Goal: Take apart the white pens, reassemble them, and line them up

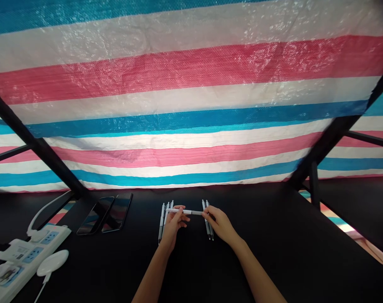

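Note:
A white and grey pen (190,212) is held level between my two hands. My left hand (175,223) grips its white end between thumb and fingers. At its other end, the fingertips of my right hand (217,221) are closed on the tip. Several similar pens (162,219) lie side by side on the table by my left hand, which partly covers them. Two more pens (208,225) lie just left of my right hand, partly behind its fingers.
Two dark phones (96,215) lie on the black table (191,269) at the left. Nearer on that side are a white power strip (36,252) with plugs and a round white charger (53,263). Behind hangs a striped sheet (191,160) between black frame bars (330,134).

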`<state>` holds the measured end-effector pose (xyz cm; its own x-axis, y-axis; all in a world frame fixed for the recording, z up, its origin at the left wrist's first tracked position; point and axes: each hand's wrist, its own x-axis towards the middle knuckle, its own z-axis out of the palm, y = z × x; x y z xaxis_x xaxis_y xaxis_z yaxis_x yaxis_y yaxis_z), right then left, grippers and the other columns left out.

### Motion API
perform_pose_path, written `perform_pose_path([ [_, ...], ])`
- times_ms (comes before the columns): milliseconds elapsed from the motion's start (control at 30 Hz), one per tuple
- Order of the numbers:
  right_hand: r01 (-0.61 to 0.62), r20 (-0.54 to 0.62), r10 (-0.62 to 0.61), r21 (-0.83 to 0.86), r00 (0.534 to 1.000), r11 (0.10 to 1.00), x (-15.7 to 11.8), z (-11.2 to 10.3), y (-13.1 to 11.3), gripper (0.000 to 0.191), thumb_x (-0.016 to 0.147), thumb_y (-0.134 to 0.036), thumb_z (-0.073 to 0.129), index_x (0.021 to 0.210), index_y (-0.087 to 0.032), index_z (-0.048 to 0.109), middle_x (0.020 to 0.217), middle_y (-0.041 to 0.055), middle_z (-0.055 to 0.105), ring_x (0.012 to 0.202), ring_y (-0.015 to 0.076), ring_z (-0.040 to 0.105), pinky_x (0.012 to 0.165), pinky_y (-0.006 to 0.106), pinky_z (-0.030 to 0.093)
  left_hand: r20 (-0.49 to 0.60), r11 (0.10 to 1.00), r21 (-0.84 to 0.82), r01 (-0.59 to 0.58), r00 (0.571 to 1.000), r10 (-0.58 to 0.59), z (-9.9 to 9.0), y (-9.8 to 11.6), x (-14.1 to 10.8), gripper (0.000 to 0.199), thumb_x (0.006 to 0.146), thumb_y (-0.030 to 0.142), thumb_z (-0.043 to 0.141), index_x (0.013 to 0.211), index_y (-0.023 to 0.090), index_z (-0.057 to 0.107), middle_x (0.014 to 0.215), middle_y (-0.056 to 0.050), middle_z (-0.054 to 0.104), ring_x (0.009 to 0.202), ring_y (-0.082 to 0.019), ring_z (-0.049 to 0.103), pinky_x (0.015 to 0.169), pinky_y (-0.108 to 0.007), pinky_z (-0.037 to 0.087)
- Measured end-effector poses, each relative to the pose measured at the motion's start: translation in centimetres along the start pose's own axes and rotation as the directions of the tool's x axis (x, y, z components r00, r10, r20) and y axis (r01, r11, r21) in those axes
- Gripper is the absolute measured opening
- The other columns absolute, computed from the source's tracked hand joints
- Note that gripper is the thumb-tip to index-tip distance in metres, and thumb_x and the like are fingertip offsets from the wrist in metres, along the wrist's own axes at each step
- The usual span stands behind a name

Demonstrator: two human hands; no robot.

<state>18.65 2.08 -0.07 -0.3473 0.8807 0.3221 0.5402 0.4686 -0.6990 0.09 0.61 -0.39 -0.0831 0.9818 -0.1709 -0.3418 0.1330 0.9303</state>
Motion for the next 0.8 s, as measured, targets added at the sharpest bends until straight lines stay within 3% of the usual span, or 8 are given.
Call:
perform_pose_path([
  [100, -0.007, 0.010, 0.007, -0.022, 1.000, 1.000, 0.00, 0.01, -0.01, 0.033, 0.093, -0.034, 0.037, 0.066, -0.020, 0.050, 0.066, -0.0008, 0.053, 0.062, 0.0140, 0.051, 0.057, 0.024, 0.036, 0.005, 1.000, 0.000, 0.011, 1.000, -0.011, 0.05, 0.02, 0.01, 0.045, 0.063, 0.052, 0.067, 0.089, 0.015, 0.060, 0.064, -0.002, 0.061, 0.062, -0.016, 0.064, 0.048, -0.021, 0.043],
  [300, -0.023, 0.011, 0.023, 0.030, 1.000, 0.999, -0.14, -0.02, -0.09, 0.020, 0.089, -0.036, 0.045, 0.079, -0.021, 0.054, 0.070, -0.0017, 0.055, 0.063, 0.0137, 0.052, 0.058, 0.024, 0.038, -0.013, 1.000, -0.004, 0.014, 1.000, -0.014, 0.06, 0.02, 0.08, 0.047, 0.061, 0.053, 0.068, 0.088, 0.015, 0.060, 0.066, -0.003, 0.062, 0.060, -0.016, 0.063, 0.048, -0.021, 0.042],
  [667, -0.022, 0.030, 0.022, -0.016, 0.999, 1.000, 0.00, 0.14, 0.23, 0.044, 0.095, -0.035, 0.030, 0.058, -0.019, 0.047, 0.061, -0.0002, 0.052, 0.059, 0.0145, 0.050, 0.057, 0.026, 0.035, 0.075, 0.998, 0.047, -0.028, 0.997, 0.024, 0.10, 0.13, -0.37, 0.046, 0.066, 0.051, 0.066, 0.093, 0.015, 0.061, 0.060, -0.003, 0.064, 0.061, -0.017, 0.063, 0.051, -0.022, 0.042],
  [800, -0.036, 0.013, 0.036, 0.025, 0.999, 0.999, -0.06, 0.03, -0.04, 0.035, 0.093, -0.038, 0.035, 0.069, -0.020, 0.052, 0.064, -0.0012, 0.052, 0.060, 0.0141, 0.050, 0.055, 0.024, 0.034, 0.076, 0.999, 0.033, -0.034, 0.997, 0.031, -0.02, -0.09, -0.17, 0.044, 0.067, 0.050, 0.066, 0.093, 0.015, 0.060, 0.062, -0.002, 0.063, 0.061, -0.016, 0.064, 0.050, -0.021, 0.041],
])
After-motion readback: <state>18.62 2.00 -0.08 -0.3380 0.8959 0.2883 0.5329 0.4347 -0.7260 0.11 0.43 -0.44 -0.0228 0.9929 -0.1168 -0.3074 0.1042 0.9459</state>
